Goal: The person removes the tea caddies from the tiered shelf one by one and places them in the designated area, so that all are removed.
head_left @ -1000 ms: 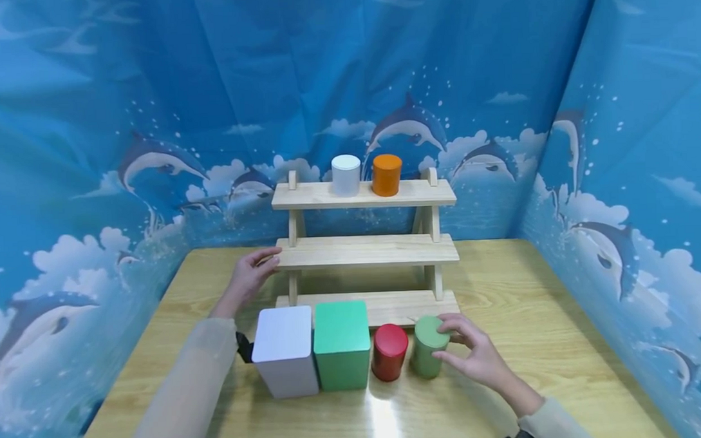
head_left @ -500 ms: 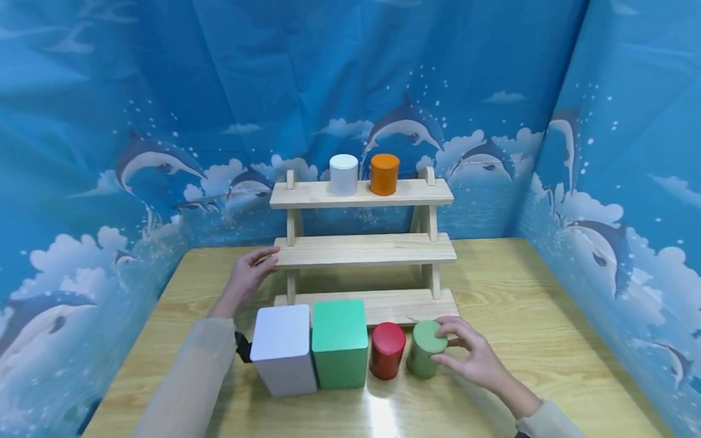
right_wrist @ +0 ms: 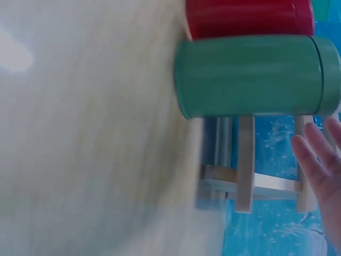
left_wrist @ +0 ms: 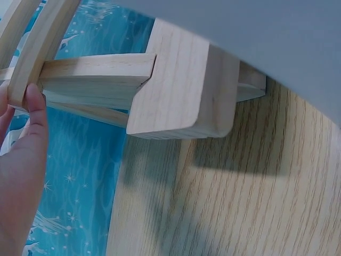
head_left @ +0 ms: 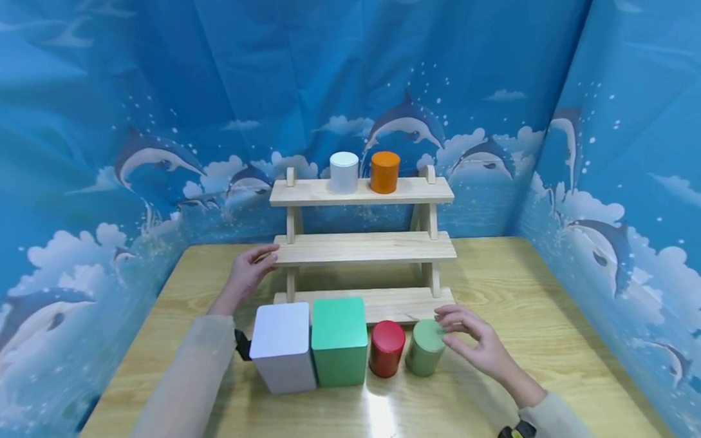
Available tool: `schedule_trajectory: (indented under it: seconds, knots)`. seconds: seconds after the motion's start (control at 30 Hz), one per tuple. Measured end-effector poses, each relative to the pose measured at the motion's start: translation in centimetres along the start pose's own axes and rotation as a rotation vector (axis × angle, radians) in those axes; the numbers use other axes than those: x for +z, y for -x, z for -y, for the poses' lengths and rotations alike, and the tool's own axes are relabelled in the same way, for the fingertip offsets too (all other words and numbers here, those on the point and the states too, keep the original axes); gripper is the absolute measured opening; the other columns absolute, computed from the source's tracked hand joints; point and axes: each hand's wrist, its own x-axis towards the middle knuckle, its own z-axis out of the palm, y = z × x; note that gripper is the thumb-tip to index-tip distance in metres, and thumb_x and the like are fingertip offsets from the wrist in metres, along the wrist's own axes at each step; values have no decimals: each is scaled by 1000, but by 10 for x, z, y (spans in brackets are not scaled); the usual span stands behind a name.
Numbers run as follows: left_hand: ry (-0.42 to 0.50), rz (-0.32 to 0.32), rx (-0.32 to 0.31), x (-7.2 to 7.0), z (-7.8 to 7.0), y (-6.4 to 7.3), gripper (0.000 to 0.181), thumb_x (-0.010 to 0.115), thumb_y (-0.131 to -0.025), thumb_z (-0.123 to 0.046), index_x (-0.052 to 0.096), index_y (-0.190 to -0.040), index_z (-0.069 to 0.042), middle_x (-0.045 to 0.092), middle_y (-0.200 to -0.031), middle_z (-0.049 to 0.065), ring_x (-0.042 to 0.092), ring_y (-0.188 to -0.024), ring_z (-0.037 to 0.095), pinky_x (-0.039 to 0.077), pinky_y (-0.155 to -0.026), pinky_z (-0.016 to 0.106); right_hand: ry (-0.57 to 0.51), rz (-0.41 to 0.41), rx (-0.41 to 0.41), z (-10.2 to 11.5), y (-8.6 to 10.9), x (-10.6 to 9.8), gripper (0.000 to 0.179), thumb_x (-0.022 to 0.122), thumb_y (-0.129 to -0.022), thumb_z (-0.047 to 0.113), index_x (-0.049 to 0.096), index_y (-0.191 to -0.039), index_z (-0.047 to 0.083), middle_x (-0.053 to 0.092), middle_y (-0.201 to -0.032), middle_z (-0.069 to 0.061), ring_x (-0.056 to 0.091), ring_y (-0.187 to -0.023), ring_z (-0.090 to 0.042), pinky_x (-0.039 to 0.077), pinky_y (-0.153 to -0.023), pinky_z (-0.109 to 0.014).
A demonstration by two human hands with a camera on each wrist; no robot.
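Note:
My left hand pinches the left end of the middle board of a three-tier wooden display stand; in the left wrist view thumb and fingers close on that board's end. At the front right, a light green lidded canister stands upright on the table. Just to its right my right hand has its fingers spread, with nothing in them. The right wrist view shows the green canister with the fingers apart from its lid end. A red canister stands close on the green one's left.
A white box and a green box stand side by side left of the red canister, before the stand's lowest board. White and orange canisters sit on the top board. A blue dolphin-print curtain encloses the table.
My right hand has let go of the green canister and drawn slightly away to the right, after the canister shifted slightly towards the red one. My left hand keeps its hold on the stand.

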Motion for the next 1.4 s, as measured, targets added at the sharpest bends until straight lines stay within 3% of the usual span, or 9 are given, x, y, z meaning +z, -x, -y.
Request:
schedule_trajectory:
  seconds: [0.37, 0.63, 0.7, 0.87, 0.93, 1.17, 1.4]
  knots:
    - [-26, 7, -18, -1, -2, 0, 46, 62, -90, -27, 52, -129, -5, 46, -134, 12, 50, -116, 22, 49, -88, 25, 51, 24, 11, 7, -17, -7, 30, 60, -78, -18, 58, -107, -8, 57, -109, -24, 57, -102, -26, 54, -76, -39]
    - [-16, 15, 11, 0, 0, 3, 46, 61, -91, -24, 50, -130, -2, 44, -135, 13, 50, -113, 21, 50, -86, 25, 100, -4, 19, 0, -25, -11, 31, 61, -80, -15, 58, -109, -4, 60, -108, -19, 58, -97, -29, 54, -77, -34]
    - [-12, 16, 12, 0, 0, 3, 46, 61, -91, -23, 50, -130, -1, 44, -135, 14, 50, -113, 21, 50, -86, 25, 101, -14, 37, 9, -32, -12, 29, 61, -81, -14, 58, -109, -7, 61, -106, -21, 59, -95, -27, 53, -78, -31]
    - [-7, 6, -2, 1, -1, 3, 43, 60, -92, -22, 51, -129, -3, 45, -134, 11, 50, -115, 21, 50, -87, 25, 53, -30, 73, 32, -51, -13, 28, 58, -83, -14, 53, -110, -13, 59, -103, -28, 58, -92, -39, 52, -79, -26]
    - [-6, 1, -5, 1, -2, 3, 42, 60, -92, -21, 51, -129, -3, 45, -134, 12, 50, -115, 21, 49, -87, 25, 37, -42, 78, 32, -56, -14, 29, 58, -83, -14, 52, -111, -14, 59, -103, -29, 56, -91, -46, 52, -79, -26]
    - [7, -8, -8, 1, -2, 3, 42, 60, -92, -20, 51, -129, -3, 44, -134, 14, 51, -113, 21, 50, -87, 24, 62, -70, 52, 30, -74, -14, 29, 59, -84, -11, 53, -113, -13, 59, -105, -24, 55, -94, -44, 52, -80, -25]
    - [15, -2, -14, 1, -3, 3, 43, 60, -91, -20, 51, -129, -3, 44, -135, 13, 50, -114, 20, 49, -88, 25, 47, -116, 67, 31, -92, -14, 28, 58, -86, -10, 53, -113, -13, 57, -107, -30, 53, -96, -44, 50, -81, -23]
